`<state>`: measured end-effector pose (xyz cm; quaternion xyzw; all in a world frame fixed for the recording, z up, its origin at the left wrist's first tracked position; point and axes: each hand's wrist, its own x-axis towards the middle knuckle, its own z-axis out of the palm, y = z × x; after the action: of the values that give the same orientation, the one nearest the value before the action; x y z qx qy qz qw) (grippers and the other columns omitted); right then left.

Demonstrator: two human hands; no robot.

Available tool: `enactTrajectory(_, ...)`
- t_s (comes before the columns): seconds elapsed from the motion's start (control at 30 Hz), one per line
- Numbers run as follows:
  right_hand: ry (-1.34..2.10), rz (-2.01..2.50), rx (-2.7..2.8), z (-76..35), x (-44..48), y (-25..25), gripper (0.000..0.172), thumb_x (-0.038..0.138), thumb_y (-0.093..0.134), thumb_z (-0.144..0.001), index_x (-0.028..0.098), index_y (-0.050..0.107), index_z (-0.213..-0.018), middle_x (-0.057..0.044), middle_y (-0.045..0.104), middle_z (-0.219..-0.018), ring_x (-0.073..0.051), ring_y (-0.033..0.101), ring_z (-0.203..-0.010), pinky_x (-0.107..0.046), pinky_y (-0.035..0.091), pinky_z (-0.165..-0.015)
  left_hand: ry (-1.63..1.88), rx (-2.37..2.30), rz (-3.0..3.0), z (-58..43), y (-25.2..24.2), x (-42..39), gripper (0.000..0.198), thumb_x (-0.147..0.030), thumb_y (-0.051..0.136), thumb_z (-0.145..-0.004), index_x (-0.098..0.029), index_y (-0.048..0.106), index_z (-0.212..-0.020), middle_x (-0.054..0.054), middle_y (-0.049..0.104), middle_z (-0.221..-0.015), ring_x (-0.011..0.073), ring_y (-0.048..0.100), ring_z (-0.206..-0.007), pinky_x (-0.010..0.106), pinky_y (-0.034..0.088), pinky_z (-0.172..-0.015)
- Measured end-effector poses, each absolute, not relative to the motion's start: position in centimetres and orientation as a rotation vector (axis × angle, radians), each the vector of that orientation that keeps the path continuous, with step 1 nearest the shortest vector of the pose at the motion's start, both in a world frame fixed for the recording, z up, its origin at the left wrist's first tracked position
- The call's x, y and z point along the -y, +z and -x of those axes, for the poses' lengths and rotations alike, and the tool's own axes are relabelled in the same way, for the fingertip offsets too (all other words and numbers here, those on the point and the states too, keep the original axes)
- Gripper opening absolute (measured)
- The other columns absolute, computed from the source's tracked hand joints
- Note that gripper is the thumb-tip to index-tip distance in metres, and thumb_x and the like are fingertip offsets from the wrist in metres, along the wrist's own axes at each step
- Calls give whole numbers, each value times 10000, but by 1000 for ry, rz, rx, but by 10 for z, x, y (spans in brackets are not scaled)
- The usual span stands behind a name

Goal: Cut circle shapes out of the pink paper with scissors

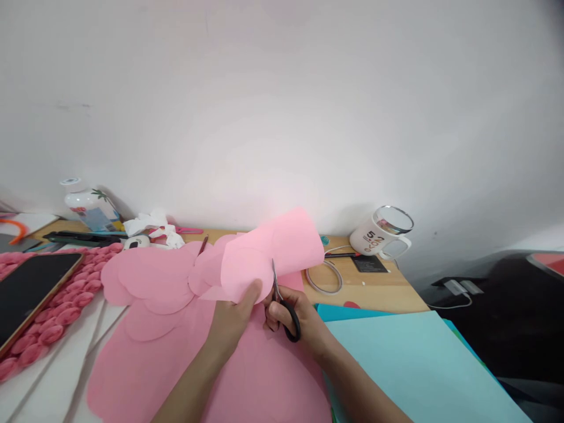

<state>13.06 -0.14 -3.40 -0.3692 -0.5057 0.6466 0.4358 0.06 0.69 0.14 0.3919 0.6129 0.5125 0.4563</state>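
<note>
Above a wooden counter (383, 289) against a white wall (282, 117), the left hand (231, 320) pinches a curled pink sheet (288, 239) while the right hand (306, 320) grips scissors (296, 324), blades at the paper. Blue sheets (409, 358) lie near right, a mug (374, 235) far right.

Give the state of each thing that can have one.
Left hand: gripping pink sheet
Right hand: gripping scissors
Scissors: blade at pink sheet, opening unclear
Pink sheet: curled
Phone: screen dark
Bottle: capped
Mug: upright
Tissue: crumpled
Cable: coiled
Blue sheets: stacked
Pink pieces: overlapping
</note>
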Motion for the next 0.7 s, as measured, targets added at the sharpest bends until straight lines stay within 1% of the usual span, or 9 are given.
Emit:
enactTrajectory(0.1,1596,929,1269,-131,1,-35,295,417,594,-765,170,479,-652,33,466,-526,-110,430,-511,-266,378,-556,1299,-1460,-946,0,1,-8,137,-262,682,-575,-190,662,-689,80,716,-778,281,625,-904,343,487,-787)
enactTrajectory(0.3,1595,941,1267,-130,0,-37,305,428,601,-751,168,487,-641,35,462,-511,-109,435,-500,-261,375,-540,1312,-1416,-907,0,1,-8,167,-240,689,-563,-186,668,-719,77,718,-768,276,624,-916,342,484,-798)
enactTrajectory(0.4,1605,935,1248,-130,1,-35,295,403,598,-757,168,483,-621,39,456,-503,-102,431,-491,-257,375,-536,1297,-1410,-920,0,3,-8,150,-248,683,-572,-183,666,-706,81,720,-805,267,634,-882,330,490,-772)
enactTrajectory(0.5,1602,924,1231,-129,1,-35,274,364,592,-764,169,480,-607,41,456,-498,-98,427,-483,-254,377,-532,1278,-1419,-948,0,3,-8,129,-272,671,-588,-181,656,-679,77,719,-786,256,639,-838,316,495,-735)
enactTrajectory(0.6,1614,904,1211,-129,1,-36,263,352,592,-760,171,480,-605,48,447,-486,-93,418,-460,-255,387,-521,1254,-1427,-993,1,1,-8,161,-314,647,-614,-170,646,-686,70,707,-757,249,633,-818,303,490,-706)
enactTrajectory(0.7,1617,916,1209,-129,1,-37,269,350,593,-755,172,475,-591,49,443,-478,-94,422,-457,-257,397,-522,1205,-1423,-1049,2,-1,-9,202,-353,613,-645,-159,631,-699,49,678,-701,230,625,-755,287,479,-663)
